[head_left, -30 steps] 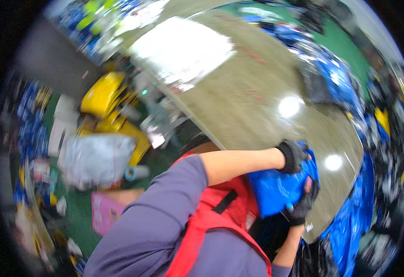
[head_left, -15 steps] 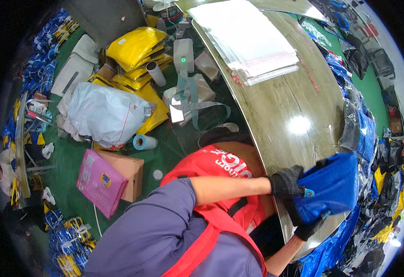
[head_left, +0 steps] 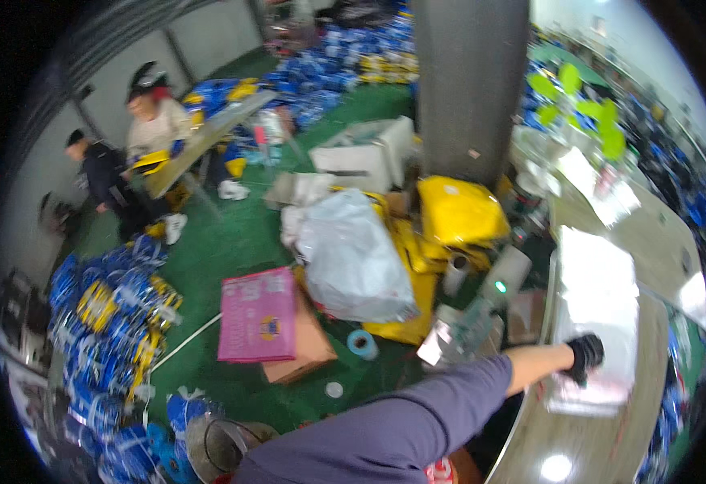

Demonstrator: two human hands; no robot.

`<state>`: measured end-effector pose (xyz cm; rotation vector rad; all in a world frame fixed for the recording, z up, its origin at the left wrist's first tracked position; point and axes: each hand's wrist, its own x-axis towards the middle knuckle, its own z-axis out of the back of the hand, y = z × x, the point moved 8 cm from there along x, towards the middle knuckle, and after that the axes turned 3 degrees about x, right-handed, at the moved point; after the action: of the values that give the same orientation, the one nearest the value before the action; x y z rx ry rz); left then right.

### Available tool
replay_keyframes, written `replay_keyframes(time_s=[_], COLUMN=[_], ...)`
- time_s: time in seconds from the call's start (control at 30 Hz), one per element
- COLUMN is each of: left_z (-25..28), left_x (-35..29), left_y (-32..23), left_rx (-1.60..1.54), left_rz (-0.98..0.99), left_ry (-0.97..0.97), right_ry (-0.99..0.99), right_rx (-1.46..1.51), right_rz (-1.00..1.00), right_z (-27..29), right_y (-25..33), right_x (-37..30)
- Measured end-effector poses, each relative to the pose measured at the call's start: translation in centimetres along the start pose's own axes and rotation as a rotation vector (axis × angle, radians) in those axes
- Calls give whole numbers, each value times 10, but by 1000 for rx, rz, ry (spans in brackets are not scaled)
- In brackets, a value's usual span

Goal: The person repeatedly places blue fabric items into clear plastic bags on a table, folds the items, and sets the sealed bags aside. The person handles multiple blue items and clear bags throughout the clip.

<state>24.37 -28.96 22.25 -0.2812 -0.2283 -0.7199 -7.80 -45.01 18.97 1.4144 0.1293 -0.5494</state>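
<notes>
My left hand [head_left: 585, 359], in a black glove, reaches out to the right over the table. It rests on a stack of white plastic sheets or bags [head_left: 601, 294], near the end closest to me. Motion smears its fingers, so I cannot make out whether it pinches the top one. The wooden tabletop [head_left: 611, 440] shows around the stack. My right hand is outside the picture, and so is the blue bag.
A grey pillar [head_left: 472, 89] rises behind yellow packages [head_left: 459, 211]. On the green floor lie a large pale plastic sack [head_left: 353, 258], a pink package [head_left: 258, 316] against a cardboard box [head_left: 309, 355], and a blue-white roll [head_left: 362, 344]. Two people stand by another table [head_left: 200, 149] at far left.
My view has swung to the left. My left hand has left the blue bag and moved onto the white stack. My right hand and the blue bag have gone out of view.
</notes>
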Motion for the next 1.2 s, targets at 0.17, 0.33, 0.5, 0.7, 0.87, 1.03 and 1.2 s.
replay_keyframes(time_s=[0.17,0.33,0.5,0.7,0.87,1.03,1.2], left_z=[-7,-9,-36,-48,-25,4,-5], left_x=[-17,-13,6,2,-76,-129,-128], left_y=[1,-4,18,-117,-235,-292,-293], left_rx=[-300,-170,-118,-287,-653,-580,-621], left_rz=[-70,22,411,49,-76,-460,-412], left_ry=[-383,-361,-174,109,174,-22,104], right_ry=[129,160,51,-299,-447,-463,-314], right_rx=[-22,1,127,549,630,500,323], right_rz=[-41,-51,-58,-214,-68,-20,-12], right_z=[-47,-36,31,166,242,264,251], right_y=[7,-4,-8,-69,-107,-78,-53], right_x=[15,27,-6,-115,-140,-180,-176])
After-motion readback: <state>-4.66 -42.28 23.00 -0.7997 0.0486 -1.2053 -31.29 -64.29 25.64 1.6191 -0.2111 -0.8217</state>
